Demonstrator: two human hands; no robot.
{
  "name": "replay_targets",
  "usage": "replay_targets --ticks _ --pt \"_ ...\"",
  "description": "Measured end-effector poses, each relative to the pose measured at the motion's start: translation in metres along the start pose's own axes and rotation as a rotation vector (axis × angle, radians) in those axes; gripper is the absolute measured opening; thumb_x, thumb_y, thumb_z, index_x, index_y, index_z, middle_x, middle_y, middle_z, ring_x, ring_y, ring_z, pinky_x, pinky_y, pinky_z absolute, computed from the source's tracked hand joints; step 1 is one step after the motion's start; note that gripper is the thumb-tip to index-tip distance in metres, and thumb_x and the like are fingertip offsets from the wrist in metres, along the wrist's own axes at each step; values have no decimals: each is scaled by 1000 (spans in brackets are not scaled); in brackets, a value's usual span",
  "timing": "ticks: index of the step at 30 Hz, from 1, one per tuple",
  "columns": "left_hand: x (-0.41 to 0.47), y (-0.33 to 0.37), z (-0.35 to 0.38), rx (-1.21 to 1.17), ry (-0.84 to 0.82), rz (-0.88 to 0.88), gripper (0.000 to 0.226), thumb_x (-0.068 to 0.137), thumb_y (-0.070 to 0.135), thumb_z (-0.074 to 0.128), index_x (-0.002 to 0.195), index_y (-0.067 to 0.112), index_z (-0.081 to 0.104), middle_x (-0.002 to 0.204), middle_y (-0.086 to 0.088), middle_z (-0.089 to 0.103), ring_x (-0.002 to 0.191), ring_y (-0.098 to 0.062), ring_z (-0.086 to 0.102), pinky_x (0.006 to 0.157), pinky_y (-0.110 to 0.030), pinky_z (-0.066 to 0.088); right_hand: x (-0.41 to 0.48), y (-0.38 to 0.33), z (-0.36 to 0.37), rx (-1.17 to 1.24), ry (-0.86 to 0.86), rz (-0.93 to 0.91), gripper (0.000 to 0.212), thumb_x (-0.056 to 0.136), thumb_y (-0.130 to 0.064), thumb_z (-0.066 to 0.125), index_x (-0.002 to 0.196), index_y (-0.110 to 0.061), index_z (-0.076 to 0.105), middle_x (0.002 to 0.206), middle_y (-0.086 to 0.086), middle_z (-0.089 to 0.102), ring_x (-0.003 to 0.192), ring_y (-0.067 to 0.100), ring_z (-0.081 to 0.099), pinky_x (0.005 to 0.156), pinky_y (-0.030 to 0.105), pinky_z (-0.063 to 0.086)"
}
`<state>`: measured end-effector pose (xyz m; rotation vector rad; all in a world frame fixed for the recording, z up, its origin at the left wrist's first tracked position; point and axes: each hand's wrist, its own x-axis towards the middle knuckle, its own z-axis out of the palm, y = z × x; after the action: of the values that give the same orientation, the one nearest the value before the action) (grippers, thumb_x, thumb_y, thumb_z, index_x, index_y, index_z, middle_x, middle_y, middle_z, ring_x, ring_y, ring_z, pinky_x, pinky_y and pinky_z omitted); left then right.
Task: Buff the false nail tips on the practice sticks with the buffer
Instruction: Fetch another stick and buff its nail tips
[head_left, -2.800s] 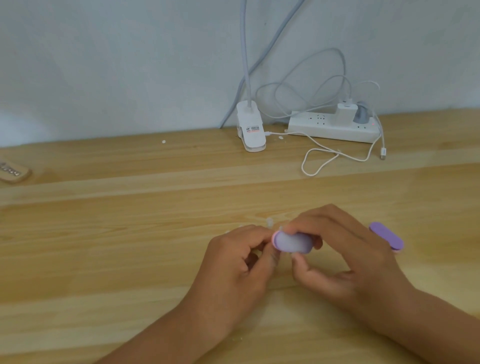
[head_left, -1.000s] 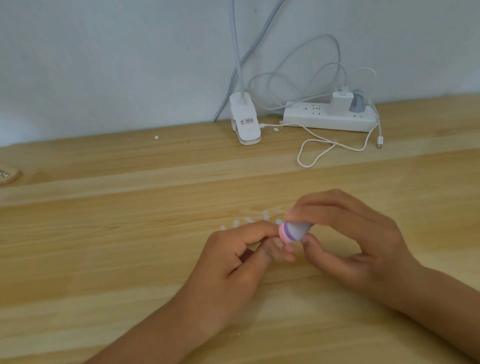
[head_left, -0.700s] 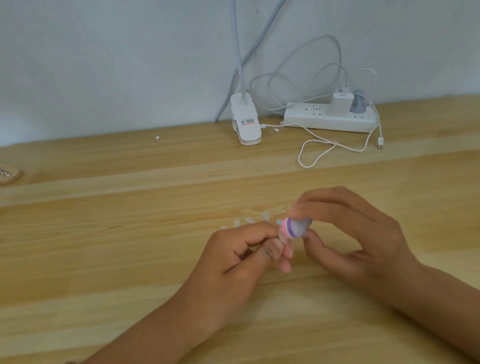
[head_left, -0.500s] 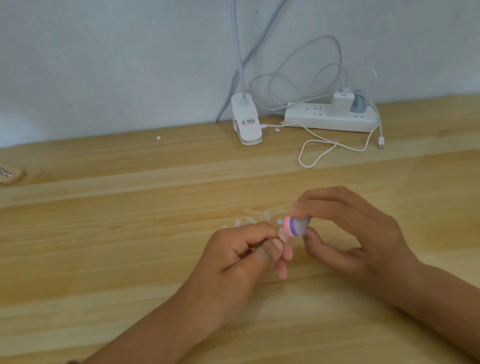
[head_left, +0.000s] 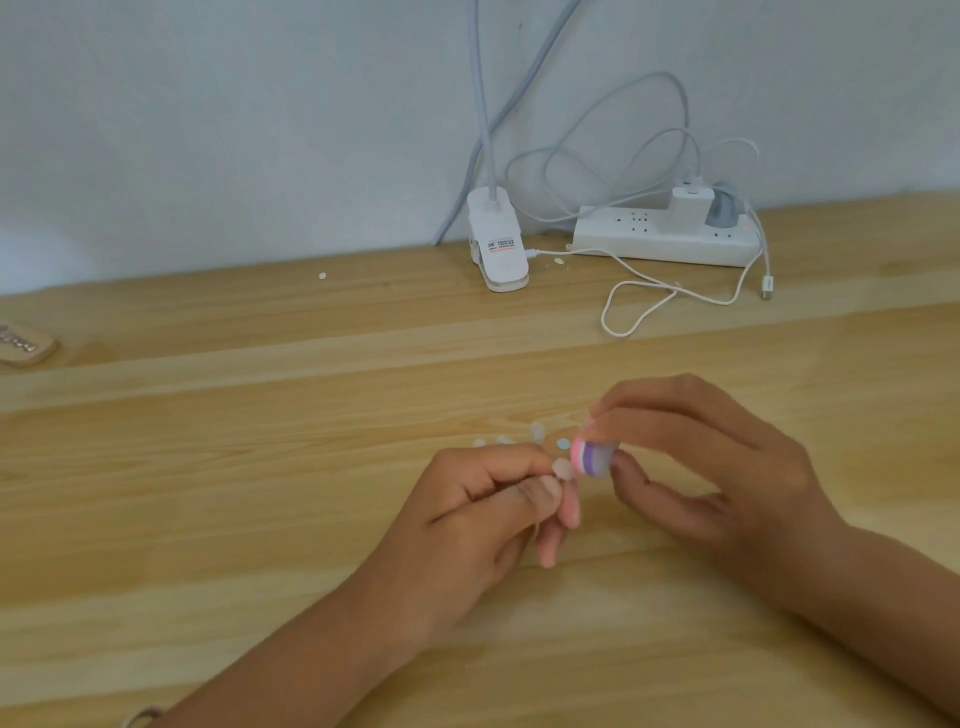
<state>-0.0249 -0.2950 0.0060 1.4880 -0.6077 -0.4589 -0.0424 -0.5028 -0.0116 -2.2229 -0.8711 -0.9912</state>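
My left hand pinches a small pale false nail tip between thumb and forefinger; its stick is hidden in my fingers. My right hand grips a short pink, purple and grey buffer block by thumb and fingers, its end against the nail tip. Several more clear nail tips lie on the wooden table just behind my left hand.
A white clip lamp base and a white power strip with plugs and a looping white cable sit at the back by the wall. A small tan object lies at the left edge.
The buffer has turned from lying flat to end-on against the nail tip. Both hands have lifted slightly, and my head has shifted so the purple file at the right is out of view.
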Motion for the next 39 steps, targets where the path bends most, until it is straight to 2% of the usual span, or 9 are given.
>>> replay_targets --ticks 6,11,14,20,25,28,32,36,39 --pt "2 -2 -2 -80 -31 -73 27 88 18 47 66 19 63 50 0 46 36 -7 26 38 -11 21 -1 -4 3 -4 21 -26 30 82 8 69 104 -12 74 104 10 69 93 19 67 80 31 54" --pt "4 -3 -2 -117 -35 -98 21 85 28 50 66 20 55 53 5 33 39 -10 22 40 -15 20 -2 -11 10 78 22 2 23 89 1 66 106 -11 74 107 5 67 98 16 66 88 25 51" --pt "4 -3 -4 -156 -29 -141 24 87 23 46 64 20 52 53 3 29 38 -11 20 41 -13 20 1 -6 4 46 48 82 20 87 0 65 104 -7 72 104 7 67 98 13 64 91 21 48" --pt "4 -3 -5 -186 -81 -170 26 89 19 43 64 19 52 52 3 30 38 -11 20 41 -14 21 0 -14 4 83 59 63 27 84 1 66 107 -13 66 104 7 67 97 12 65 89 20 49" --pt "4 -4 -5 -177 -68 -170 23 88 18 43 71 4 50 50 8 29 37 -10 21 41 -14 20 -1 -19 8 136 37 34 27 86 -2 65 109 -16 65 107 5 67 100 10 64 90 20 48" --pt "3 -3 -3 -166 -76 -158 26 88 17 41 64 16 48 51 5 28 38 -11 20 41 -13 20 -1 -12 5 110 44 77 31 83 5 68 107 -15 68 106 6 66 99 12 65 91 20 48" --pt "4 -1 -2 -185 -62 -175 23 85 16 42 67 7 53 48 5 27 37 -9 19 41 -14 17 -3 -21 10 88 43 -26 26 84 3 67 102 -14 76 106 4 67 97 13 66 86 23 51" --pt "4 3 -4 -286 -73 -238 23 79 13 40 57 18 46 49 3 23 37 -7 16 43 -14 12 1 -16 5 58 72 56 31 84 2 66 109 -17 67 106 4 66 99 11 64 91 19 47" --pt "4 4 -3 -359 -103 -266 21 77 10 40 57 18 44 48 4 24 35 -6 16 41 -12 13 -1 -21 8 56 90 8 29 86 0 67 106 -21 71 105 1 66 98 11 65 89 20 49"
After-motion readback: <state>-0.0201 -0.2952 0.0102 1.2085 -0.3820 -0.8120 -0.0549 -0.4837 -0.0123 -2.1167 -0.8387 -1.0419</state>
